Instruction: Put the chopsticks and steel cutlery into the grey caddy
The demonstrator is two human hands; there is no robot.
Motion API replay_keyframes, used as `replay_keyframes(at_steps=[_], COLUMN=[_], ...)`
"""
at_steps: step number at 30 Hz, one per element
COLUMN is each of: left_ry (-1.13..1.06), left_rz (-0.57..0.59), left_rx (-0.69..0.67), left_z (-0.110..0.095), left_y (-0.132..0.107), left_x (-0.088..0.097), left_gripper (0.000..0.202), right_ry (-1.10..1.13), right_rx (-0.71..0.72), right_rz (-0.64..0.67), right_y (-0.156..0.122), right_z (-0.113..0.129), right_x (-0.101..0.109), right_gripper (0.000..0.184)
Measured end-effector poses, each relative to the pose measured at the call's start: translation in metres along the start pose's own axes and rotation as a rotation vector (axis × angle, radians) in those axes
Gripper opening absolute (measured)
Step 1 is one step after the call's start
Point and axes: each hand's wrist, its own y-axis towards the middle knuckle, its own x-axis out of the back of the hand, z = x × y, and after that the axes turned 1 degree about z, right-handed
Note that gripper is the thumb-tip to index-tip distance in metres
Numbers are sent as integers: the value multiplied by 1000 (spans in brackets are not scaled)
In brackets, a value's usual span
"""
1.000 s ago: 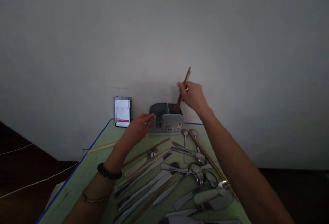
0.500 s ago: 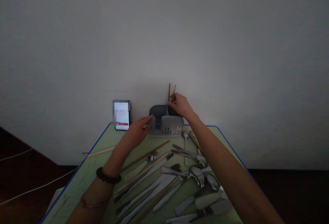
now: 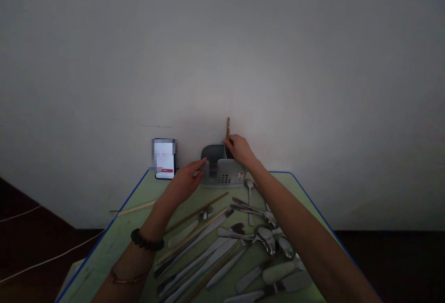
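A grey cutlery holder (image 3: 231,173) with round holes in its front stands at the back of the table against the wall. My left hand (image 3: 186,180) grips its left side, fingers along the rim and thumb lower down in front. Over the right compartment, my right hand (image 3: 239,147) pinches wooden chopsticks (image 3: 228,125), held upright with their tops above my fingers. Their lower ends are hidden behind my hand and the holder. Closer to me lie loose table knives (image 3: 198,252), a wooden chopstick (image 3: 205,205) and metal spoons (image 3: 266,238).
A lit phone (image 3: 164,159) leans on the wall left of the holder. The green table (image 3: 114,242) has a blue edge. At its left edge, a pale chopstick (image 3: 137,207) lies beside my forearm. A white cable (image 3: 52,257) runs across at lower left.
The chopsticks in my right hand, spread apart before, now stand close together and a little lower. My right hand has dropped slightly. My left hand stays on the holder.
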Motion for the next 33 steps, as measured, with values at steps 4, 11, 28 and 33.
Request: replay_keyframes(at_steps=[4,11,28,33], left_ry=[6,-4,43,130], left_rz=[-6,-19,-4,-79], left_rx=[-7,-28,-33,-4], left_z=[3,3,1,-11], left_y=[0,0,-2,-3], left_x=[-2,-2,-3,3], left_gripper=[48,47,48,43], right_ry=[3,81,387,394], right_rx=[11,32,11,25], right_rz=[-3,27,-197,-231], right_y=[4,2,-47,-95], right_z=[0,-6,-16,-11], right_x=[1,-6,-10,10], right_gripper=[27,13,20,18])
